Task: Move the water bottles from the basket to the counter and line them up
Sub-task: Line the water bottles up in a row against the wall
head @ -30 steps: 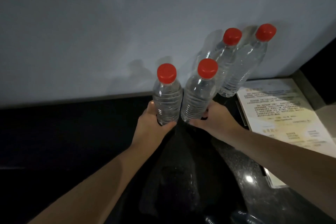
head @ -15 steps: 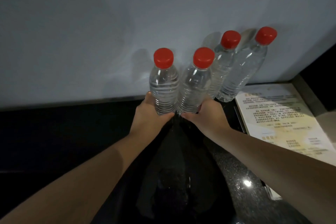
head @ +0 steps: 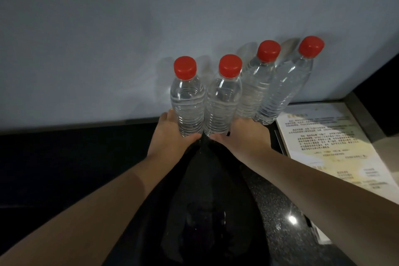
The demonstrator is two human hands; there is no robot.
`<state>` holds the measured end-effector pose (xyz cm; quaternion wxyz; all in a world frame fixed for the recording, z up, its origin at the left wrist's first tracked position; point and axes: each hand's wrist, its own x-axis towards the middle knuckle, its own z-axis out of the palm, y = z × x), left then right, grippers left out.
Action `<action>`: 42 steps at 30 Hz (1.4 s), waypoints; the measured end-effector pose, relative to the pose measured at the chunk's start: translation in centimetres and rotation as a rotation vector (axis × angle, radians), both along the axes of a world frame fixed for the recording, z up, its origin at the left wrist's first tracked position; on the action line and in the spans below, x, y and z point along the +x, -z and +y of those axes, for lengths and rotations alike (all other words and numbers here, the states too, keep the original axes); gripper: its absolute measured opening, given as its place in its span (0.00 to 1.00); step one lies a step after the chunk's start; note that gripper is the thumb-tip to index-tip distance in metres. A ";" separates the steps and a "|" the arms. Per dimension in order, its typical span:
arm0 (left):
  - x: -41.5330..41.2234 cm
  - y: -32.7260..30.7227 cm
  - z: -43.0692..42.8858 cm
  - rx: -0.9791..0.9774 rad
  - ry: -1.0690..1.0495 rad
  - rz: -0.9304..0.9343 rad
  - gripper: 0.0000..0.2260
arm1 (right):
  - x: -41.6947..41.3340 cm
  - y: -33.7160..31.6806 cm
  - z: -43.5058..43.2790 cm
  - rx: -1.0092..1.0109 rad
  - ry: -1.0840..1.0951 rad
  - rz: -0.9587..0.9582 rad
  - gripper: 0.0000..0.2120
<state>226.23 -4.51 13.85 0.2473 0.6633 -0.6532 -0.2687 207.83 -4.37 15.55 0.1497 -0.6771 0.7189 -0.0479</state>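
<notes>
Several clear water bottles with red caps stand in a row against the pale wall on the dark counter [head: 276, 220]. My left hand [head: 170, 138] grips the base of the leftmost bottle [head: 187, 97]. My right hand [head: 244, 136] grips the base of the second bottle [head: 223, 101], which touches the first. Two more bottles, the third bottle [head: 255, 86] and the fourth bottle [head: 285, 90], stand to the right, close together. The basket is not in view.
A printed card in a stand [head: 323, 144] lies on the counter at the right, just beside the fourth bottle. The wall [head: 129, 39] rises directly behind the row. The counter to the left is dark and hard to read.
Both hands have pushed their bottles away from me toward the wall. The two bottles now stand in line with the two at the right.
</notes>
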 end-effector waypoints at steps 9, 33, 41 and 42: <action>-0.7 0.1 -0.7 0.011 -0.127 0.104 0.25 | 0.2 0.2 -0.6 0.032 0.061 -0.026 0.22; -1.5 -0.6 -1.3 0.008 -0.091 -0.034 0.29 | -0.6 0.6 -2.5 -0.078 -0.181 0.183 0.26; -1.6 -0.5 -1.5 0.029 -0.101 -0.041 0.31 | -0.8 0.6 -2.3 -0.079 -0.201 0.193 0.27; -1.6 -0.5 -1.6 0.033 -0.100 -0.043 0.31 | -0.6 0.6 -2.3 -0.058 -0.192 0.202 0.27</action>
